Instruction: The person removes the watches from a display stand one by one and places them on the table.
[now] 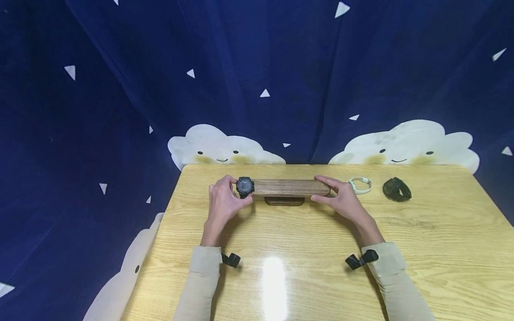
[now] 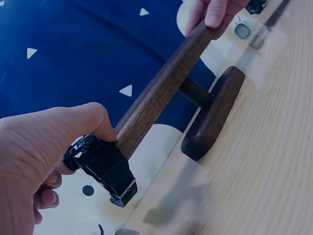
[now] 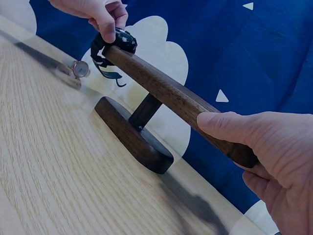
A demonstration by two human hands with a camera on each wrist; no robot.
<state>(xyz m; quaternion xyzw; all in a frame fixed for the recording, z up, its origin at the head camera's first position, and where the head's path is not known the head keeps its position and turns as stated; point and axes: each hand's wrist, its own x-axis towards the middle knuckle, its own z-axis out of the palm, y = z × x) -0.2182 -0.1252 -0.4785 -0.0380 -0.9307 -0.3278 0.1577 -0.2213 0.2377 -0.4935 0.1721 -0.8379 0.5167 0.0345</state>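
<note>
A dark wooden T-shaped watch stand (image 1: 285,187) stands near the table's far edge, its long bar raised on a post above an oblong base (image 3: 134,134). At the bar's left end, a black digital watch (image 1: 245,186) sits face up, its strap (image 2: 110,166) hanging below the bar. My left hand (image 1: 225,198) pinches this watch between thumb and fingers. How far the strap goes round the bar end is partly hidden. My right hand (image 1: 341,198) grips the bar's right end, thumb on the near side and fingers on the far side.
Right of the stand lie a white-strapped watch (image 1: 361,185) and another black watch (image 1: 396,189) on the wooden table (image 1: 313,267). A round-dial watch (image 3: 80,69) lies beyond the stand's left end. A blue curtain (image 1: 257,67) hangs behind the table.
</note>
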